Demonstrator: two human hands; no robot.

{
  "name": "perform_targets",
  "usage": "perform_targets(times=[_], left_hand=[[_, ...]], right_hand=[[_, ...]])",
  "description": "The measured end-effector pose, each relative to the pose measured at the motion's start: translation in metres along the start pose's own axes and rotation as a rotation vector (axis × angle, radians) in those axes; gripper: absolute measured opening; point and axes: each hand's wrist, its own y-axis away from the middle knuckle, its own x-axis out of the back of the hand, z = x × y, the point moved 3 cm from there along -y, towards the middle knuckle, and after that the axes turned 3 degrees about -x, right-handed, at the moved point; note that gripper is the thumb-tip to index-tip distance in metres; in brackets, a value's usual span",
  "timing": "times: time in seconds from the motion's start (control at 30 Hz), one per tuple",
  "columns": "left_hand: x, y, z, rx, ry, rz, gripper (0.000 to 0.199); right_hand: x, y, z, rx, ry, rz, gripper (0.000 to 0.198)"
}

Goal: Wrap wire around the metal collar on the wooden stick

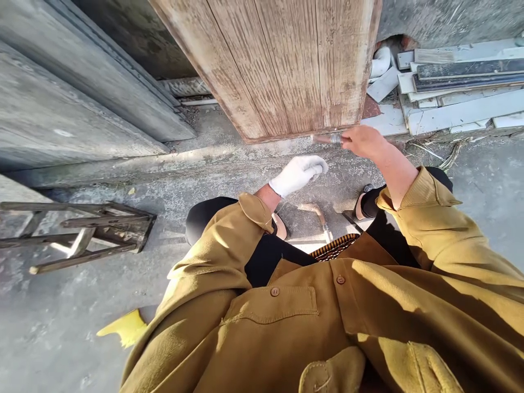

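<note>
My right hand [362, 141], bare, is closed around a hand tool [327, 139] with a brownish body and a band of metal wire wound about it. The tool's tip lies at the lower edge of a weathered wooden panel [282, 71], whose boards carry streaky, worn paint. My left hand [301, 173] wears a white glove and hovers below that edge, fingers curled together with nothing visible in them. On the ground between my feet lies another tool [317, 213], curved and brownish, with a metal band.
Stacked white and dark boards [462, 82] lie at the right by the wall, beside a white pipe [380, 61]. Grey panels [82, 93] lean at the left. A wooden stool [82, 229] lies on its side; a yellow scrap [125, 327] is nearby. A woven seat [333, 248] shows beneath me.
</note>
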Motion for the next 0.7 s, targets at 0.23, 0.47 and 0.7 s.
perform_targets(times=[0.23, 0.47, 0.7], left_hand=[[0.018, -0.007, -0.017, 0.008, 0.018, 0.083, 0.017], [0.022, -0.009, -0.011, 0.022, -0.024, 0.14, 0.016], [0.003, -0.009, -0.008, 0.036, 0.209, -0.01, 0.016]], right_hand=[[-0.011, 0.032, -0.017, 0.105, -0.142, -0.715, 0.021], [0.028, 0.035, -0.021, 0.366, -0.725, -0.314, 0.021], [0.011, -0.003, -0.001, 0.047, -0.664, 0.15, 0.038]])
